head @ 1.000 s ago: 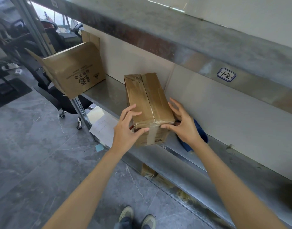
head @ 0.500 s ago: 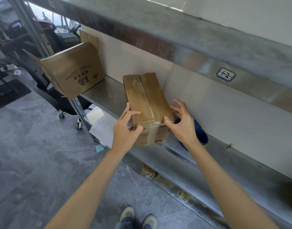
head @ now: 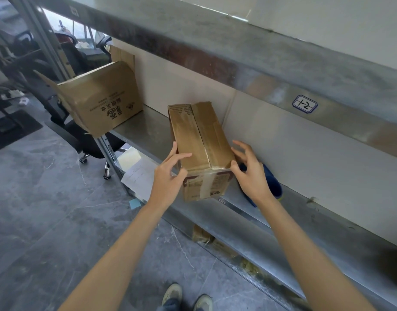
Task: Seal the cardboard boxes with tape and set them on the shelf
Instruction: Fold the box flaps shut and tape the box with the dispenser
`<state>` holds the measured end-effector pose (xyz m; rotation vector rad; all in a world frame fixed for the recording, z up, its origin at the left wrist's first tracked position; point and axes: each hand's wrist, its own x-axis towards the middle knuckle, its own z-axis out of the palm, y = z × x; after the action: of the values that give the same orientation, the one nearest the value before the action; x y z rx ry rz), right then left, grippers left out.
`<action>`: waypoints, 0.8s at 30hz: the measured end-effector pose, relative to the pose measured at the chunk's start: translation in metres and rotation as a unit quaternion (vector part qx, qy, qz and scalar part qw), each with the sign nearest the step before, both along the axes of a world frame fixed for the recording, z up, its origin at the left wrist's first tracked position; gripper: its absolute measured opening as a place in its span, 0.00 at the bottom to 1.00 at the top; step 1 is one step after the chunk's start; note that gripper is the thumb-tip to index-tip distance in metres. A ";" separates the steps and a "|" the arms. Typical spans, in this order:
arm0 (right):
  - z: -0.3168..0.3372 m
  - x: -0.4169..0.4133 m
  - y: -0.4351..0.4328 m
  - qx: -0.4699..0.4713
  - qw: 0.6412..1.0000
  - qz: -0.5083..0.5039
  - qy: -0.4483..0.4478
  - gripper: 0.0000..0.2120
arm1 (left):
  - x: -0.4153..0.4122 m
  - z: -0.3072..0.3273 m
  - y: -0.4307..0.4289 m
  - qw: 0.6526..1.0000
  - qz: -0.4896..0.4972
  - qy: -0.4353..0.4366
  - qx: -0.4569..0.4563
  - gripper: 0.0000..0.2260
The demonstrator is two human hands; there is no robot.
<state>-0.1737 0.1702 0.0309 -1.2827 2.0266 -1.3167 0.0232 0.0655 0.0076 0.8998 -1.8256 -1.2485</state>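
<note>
A small cardboard box [head: 199, 140] with tape along its top seam lies lengthwise on the middle metal shelf [head: 148, 131], its near end jutting slightly past the shelf's front edge. My left hand [head: 168, 178] holds the box's near left corner, with fingers on the top and left side and the thumb on the front face. My right hand [head: 251, 173] is at the near right corner with its fingers spread; only the thumb touches the box.
A larger open box with printed lettering [head: 103, 102] stands at the shelf's left end. A blue object [head: 271, 182] lies on the shelf behind my right hand. The upper shelf's beam [head: 238, 70] overhangs. Office chairs [head: 85, 140] and papers [head: 137, 171] are to the left.
My right hand has loosened from the box's side and spread its fingers. The left hand has shifted slightly on the near corner. The box has barely moved.
</note>
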 end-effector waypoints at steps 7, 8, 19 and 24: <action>0.000 -0.005 0.002 0.017 1.000 0.025 0.003 0.24 | 0.010 -0.004 -0.006 0.999 -0.043 0.012 0.002 0.18; 0.000 -0.007 0.004 0.024 0.999 0.036 -0.005 0.25 | 0.012 -0.005 -0.008 0.998 -0.053 0.018 0.007 0.18; 0.008 -0.005 -0.012 -0.005 0.999 -0.044 -0.010 0.22 | 0.004 -0.005 -0.004 0.998 0.034 0.049 0.003 0.19; 0.002 -0.002 -0.012 -0.019 0.998 -0.058 -0.029 0.21 | -0.004 -0.005 0.000 0.996 0.077 0.050 0.013 0.13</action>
<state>-0.1754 0.1580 0.0334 -1.1441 2.0715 -1.4353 0.0194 0.0658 0.0024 0.9564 -1.6323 -1.2010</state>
